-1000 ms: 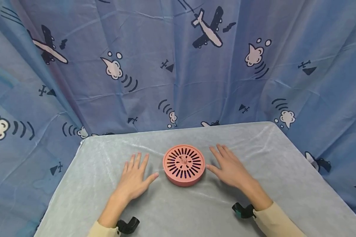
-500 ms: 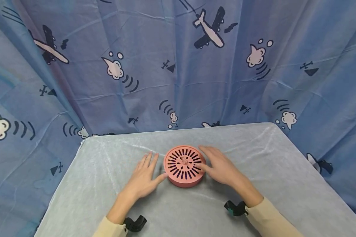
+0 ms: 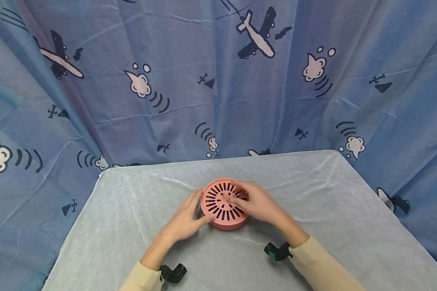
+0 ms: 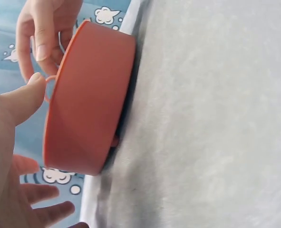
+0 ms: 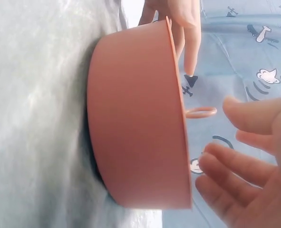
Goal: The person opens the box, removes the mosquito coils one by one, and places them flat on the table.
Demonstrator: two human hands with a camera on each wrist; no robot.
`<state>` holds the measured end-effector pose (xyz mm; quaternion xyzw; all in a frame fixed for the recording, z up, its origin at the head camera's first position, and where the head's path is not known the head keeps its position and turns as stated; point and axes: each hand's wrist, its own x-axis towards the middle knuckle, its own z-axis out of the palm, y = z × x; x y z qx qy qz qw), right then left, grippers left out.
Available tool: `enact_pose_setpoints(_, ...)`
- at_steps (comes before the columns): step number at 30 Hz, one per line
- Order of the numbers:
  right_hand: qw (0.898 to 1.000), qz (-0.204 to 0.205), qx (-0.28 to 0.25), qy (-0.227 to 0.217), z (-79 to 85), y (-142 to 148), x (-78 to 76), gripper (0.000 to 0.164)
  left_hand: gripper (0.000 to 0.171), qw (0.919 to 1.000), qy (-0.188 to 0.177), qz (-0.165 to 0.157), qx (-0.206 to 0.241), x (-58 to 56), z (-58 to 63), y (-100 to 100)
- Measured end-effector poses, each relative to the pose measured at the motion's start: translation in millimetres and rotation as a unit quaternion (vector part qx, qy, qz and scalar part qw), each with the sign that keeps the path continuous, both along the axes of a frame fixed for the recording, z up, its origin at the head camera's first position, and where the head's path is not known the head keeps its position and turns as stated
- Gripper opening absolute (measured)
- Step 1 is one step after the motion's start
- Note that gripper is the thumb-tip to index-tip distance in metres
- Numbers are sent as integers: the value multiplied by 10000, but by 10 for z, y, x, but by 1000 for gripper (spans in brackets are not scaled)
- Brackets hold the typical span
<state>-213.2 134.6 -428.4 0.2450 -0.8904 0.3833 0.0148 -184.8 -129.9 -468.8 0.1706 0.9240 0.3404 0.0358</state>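
Note:
A round coral-pink tin, much like a mosquito coil holder, sits on the cloth-covered table. Radial slots cut through its flat lid, and a small ring handle stands up from the centre. My left hand is at the tin's left side, its fingers along the edge and its thumb over the front-left rim. Over the right part of the lid reaches my right hand, fingers bent loosely. In the right wrist view its thumb tip is just short of the ring, with the other fingers spread apart from it.
A pale grey cloth covers the table, slightly wrinkled. Behind it hangs a blue curtain printed with planes and clouds. Dark wrist devices sit at both cuffs.
Both hands have moved inward to the tin. The left came right to its side; the right came left over the lid, its fingers bending toward the ring. The tin has stayed in place.

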Motion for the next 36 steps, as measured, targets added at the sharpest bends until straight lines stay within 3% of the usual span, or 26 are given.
enact_pose_setpoints(16,9935,394,-516,-931,-111,-132,-186,37,109,9970,-476,26,604,-32,-85,-7)
enact_pose_setpoints(20,9877,565,-765,-1244,-119,-134,-222,34,109,9968,-500,41,628,-40,-95,-7)
enact_pose_setpoints(27,9646,834,-1409,-2067,-122,-122,-259,32,108,9958,-530,44,743,-47,-71,-7)
enact_pose_setpoints(36,9603,727,-1532,-2214,-123,-115,-265,30,109,9946,-609,67,838,-42,-85,-15)
